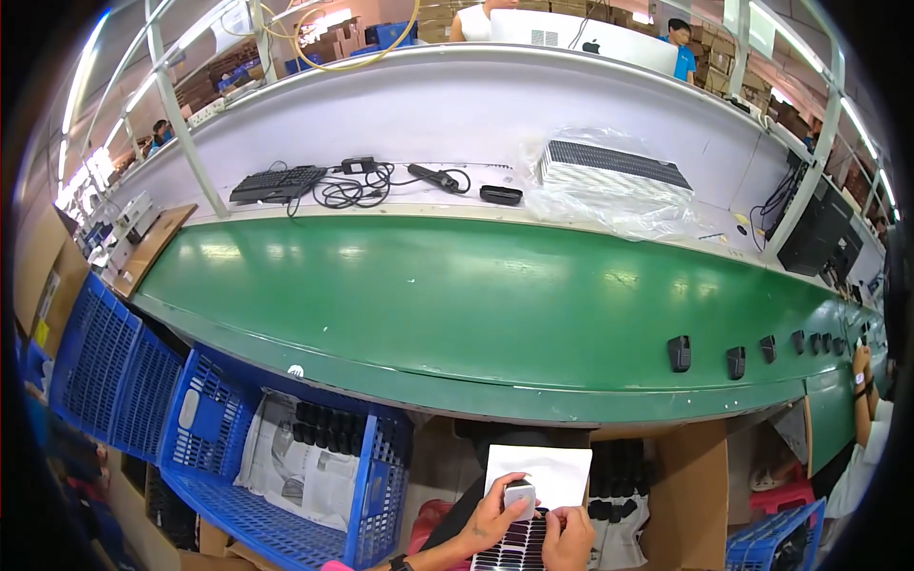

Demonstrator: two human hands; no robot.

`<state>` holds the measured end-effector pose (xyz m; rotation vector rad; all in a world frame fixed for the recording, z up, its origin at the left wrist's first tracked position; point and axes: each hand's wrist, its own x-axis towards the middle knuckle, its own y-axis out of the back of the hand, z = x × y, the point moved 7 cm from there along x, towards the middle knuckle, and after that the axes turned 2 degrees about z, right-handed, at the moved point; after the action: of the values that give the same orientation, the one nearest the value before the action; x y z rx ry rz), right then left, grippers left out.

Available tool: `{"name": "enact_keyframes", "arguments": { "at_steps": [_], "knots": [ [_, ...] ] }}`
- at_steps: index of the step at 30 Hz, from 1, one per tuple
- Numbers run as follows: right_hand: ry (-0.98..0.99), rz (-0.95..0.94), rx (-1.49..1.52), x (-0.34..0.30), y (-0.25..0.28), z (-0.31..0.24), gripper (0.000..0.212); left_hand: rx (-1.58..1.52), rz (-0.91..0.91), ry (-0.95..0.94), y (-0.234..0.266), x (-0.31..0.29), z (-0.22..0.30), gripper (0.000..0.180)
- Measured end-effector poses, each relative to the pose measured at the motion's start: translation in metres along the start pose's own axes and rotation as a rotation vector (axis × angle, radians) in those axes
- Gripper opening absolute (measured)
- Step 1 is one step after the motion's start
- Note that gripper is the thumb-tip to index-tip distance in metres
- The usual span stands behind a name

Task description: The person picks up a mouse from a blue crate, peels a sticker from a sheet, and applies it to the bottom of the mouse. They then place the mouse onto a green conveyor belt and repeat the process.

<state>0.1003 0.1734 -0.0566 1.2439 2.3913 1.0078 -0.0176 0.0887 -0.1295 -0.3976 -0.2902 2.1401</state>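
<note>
- While the left hand point(497, 517) clasps a white-faced device point(520, 496),
- the right hand point(568, 540) curls its fingers at a dark-celled sheet point(514, 549);
- whether they pinch it cannot be told.

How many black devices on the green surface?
7 visible black devices on the green surface: two larger-looking ones at the row's left end, five trailing right toward the co-worker's hand. More may be hidden there.

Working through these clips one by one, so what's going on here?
A person's left hand holds a small grey-and-black device by a sheet of dark strips; the right hand is at the sheet's edge. Small black devices stand along the green work surface; a blue crate holds black items.
</note>
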Motion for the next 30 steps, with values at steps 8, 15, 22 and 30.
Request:
{"name": "enact_keyframes", "arguments": {
  "at_steps": [8,15,22,30],
  "knots": [
    [-0.372,-0.084,0.838,0.018,0.017,0.008,0.006,0.088,0.052,0.149,-0.006,-0.003,0.021,0.044],
    [-0.32,-0.293,1.128,0.024,0.036,-0.067,0.007,0.194,-0.136,0.038,-0.048,-0.022,0.115,0.049],
    [-0.328,-0.195,1.063,0.024,0.042,-0.068,0.009,0.208,-0.189,0.056,-0.05,-0.028,0.115,0.042],
    [-0.423,-0.11,1.05,0.016,0.038,-0.056,0.008,0.226,-0.177,0.049,-0.05,-0.028,0.11,0.042]
  ]
}}
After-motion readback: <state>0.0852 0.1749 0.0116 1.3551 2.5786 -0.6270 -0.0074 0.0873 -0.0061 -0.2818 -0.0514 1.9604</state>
